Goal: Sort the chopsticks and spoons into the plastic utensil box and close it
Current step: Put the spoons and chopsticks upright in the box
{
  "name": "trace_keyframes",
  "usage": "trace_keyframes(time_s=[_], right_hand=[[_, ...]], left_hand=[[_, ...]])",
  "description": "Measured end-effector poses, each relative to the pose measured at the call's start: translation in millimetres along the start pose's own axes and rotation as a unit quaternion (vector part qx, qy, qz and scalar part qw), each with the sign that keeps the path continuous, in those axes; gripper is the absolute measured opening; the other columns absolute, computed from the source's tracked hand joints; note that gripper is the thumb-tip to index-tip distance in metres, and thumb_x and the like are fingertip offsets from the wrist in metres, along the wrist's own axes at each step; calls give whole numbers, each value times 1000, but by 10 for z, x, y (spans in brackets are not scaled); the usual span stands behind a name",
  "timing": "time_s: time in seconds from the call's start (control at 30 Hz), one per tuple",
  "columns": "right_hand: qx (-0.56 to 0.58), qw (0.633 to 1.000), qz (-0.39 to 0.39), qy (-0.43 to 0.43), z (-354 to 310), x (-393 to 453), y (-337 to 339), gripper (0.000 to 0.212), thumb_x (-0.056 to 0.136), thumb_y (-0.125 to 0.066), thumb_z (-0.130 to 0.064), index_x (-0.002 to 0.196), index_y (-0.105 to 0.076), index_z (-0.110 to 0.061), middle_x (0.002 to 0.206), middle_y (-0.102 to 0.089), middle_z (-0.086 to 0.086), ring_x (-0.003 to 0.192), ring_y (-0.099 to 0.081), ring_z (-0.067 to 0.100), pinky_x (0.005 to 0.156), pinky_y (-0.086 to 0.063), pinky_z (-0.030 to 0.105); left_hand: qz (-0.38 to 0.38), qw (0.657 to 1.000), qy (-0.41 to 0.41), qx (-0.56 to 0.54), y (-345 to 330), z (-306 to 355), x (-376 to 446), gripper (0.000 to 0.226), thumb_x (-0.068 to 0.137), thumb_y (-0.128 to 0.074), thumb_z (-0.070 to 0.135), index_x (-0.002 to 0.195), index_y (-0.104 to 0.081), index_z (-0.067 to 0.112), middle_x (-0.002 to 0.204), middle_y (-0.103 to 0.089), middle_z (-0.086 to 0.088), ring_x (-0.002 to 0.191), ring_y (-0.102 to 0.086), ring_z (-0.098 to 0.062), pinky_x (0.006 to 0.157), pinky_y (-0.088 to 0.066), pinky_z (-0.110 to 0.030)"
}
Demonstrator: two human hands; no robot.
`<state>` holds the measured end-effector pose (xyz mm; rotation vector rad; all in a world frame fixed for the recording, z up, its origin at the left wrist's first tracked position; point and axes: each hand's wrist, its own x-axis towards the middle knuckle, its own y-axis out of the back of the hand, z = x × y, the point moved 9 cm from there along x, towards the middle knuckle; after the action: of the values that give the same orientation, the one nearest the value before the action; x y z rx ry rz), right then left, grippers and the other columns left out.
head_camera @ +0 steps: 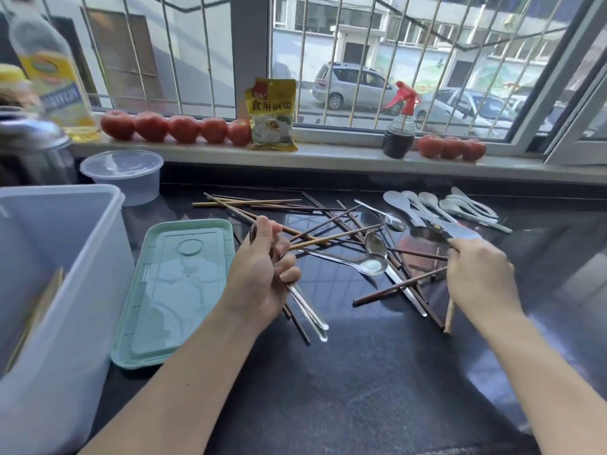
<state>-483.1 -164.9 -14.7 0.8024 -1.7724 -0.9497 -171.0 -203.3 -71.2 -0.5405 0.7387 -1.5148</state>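
Brown chopsticks (262, 205) and steel spoons (372, 266) lie crossed in a pile on the dark counter. Several white spoons (427, 201) rest at the far right of the pile. My left hand (262, 274) grips a bundle of metal spoons, their handles (310, 315) pointing down toward me. My right hand (479, 277) pinches a white spoon (460, 229) lifted above the pile, and a light chopstick (449, 315) sticks out below that hand. The green lid (174, 290) lies flat left of my left hand. The white plastic utensil box (49, 274) stands open at the far left.
A round clear container (123, 174) sits behind the box. On the windowsill are tomatoes (174, 128), a yellow packet (271, 114), a dark spray bottle (399, 126) and an oil bottle (56, 70). A metal pot (29, 142) stands at far left.
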Motion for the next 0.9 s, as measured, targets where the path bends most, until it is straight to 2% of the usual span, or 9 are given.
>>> trace_keyframes(time_s=[0.07, 0.13, 0.27, 0.37, 0.43, 0.57, 0.67, 0.83, 0.9], right_hand=[[173, 984, -36, -26, -288, -86, 95, 23, 96, -48, -4, 79, -58, -15, 80, -67, 13, 65, -72, 34, 61, -57, 42], [386, 901, -181, -81, -720, -339, -83, 25, 99, -43, 2, 91, -58, -16, 87, -67, 16, 59, -73, 33, 47, -56, 35], [518, 768, -364, -96, -1510, -873, -405, 31, 98, -38, 10, 108, -61, -8, 90, -67, 23, 66, -72, 37, 53, -61, 35], [572, 723, -378, -90, -1789, -1057, -512, 22, 98, -47, 5, 108, -65, -4, 93, -69, 30, 70, -67, 34, 75, -61, 54], [601, 706, -366, -79, -1882, -1101, -500, 20, 101, -50, -4, 109, -68, -8, 91, -70, 28, 73, -66, 32, 74, -61, 55], [668, 634, -376, -101, -1923, -1174, -486, 29, 109, -39, -18, 123, -65, -18, 73, -63, 12, 60, -62, 23, 51, -56, 30], [682, 607, -390, -117, -1925, -1244, -527, 29, 110, -38, -21, 117, -66, -17, 68, -52, 9, 52, -53, 18, 44, -43, 26], [709, 543, -433, -120, -1979, -1281, -561, 28, 108, -40, -16, 106, -68, -11, 67, -59, 7, 52, -56, 18, 48, -48, 28], [674, 577, -453, -94, -1943, -1204, -533, 28, 108, -42, -17, 106, -69, -10, 79, -69, 8, 61, -64, 19, 58, -56, 31]], left_hand=[[-14, 999, -41, 4, -55, 74, -11, 37, 104, -45, 42, 87, -61, 14, 65, -48, -2, 51, -47, -13, 50, -45, -24], [-38, 994, -84, 51, -103, 135, -26, 40, 102, -45, 43, 84, -68, 15, 78, -67, -5, 78, -68, -19, 76, -56, -34], [-82, 983, -82, 141, -157, 103, -104, 41, 97, -45, 51, 92, -79, 29, 132, -67, 8, 133, -55, -21, 114, -36, -44], [-116, 976, -52, 176, -238, 49, -171, 38, 102, -41, 54, 126, -68, 44, 98, -60, 0, 95, -56, -32, 91, -41, -54], [-113, 974, -65, 187, -272, 82, -205, 36, 104, -39, 52, 135, -58, 54, 87, -63, 20, 84, -55, -15, 87, -43, -50], [-86, 974, -110, 179, -267, 134, -199, 44, 102, -44, 48, 146, -41, 57, 135, -65, 13, 115, -69, -21, 100, -53, -47], [-109, 980, -91, 140, -273, 45, -184, 60, 103, -44, 44, 154, -14, 57, 128, -71, -9, 108, -72, -34, 88, -59, -46], [-95, 988, -65, 98, -227, 51, -144, 32, 107, -43, 29, 135, -59, 30, 99, -74, -16, 90, -73, -33, 91, -57, -49], [-86, 989, -66, 100, -192, 56, -125, 24, 109, -42, 25, 110, -65, 19, 80, -64, -12, 87, -70, -33, 86, -56, -50]])
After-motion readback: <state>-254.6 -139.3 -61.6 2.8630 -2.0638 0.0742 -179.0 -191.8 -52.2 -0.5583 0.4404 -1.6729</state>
